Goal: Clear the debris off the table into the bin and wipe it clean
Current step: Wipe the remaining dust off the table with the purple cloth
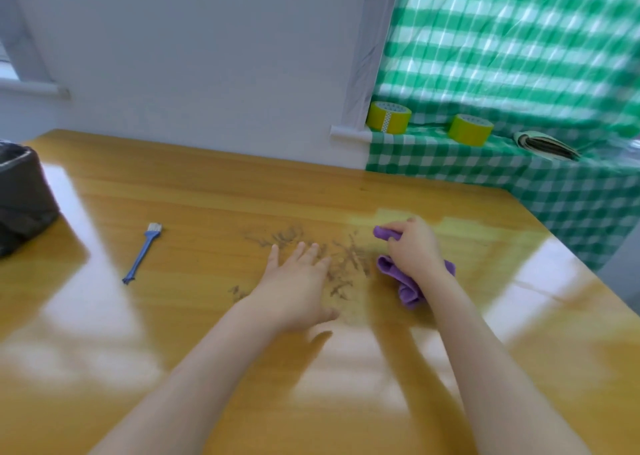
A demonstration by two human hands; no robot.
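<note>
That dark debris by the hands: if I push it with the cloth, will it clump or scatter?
Likely scatters: the debris lies as thin loose shreds, spread apart. It probably slides easily, since the table looks glossy. The bits look light, so some may cling to the purple cloth in the right hand.

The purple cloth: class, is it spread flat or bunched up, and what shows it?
Bunched up. The purple cloth bulges in rolled folds from both sides of the right hand, which grips it.
</note>
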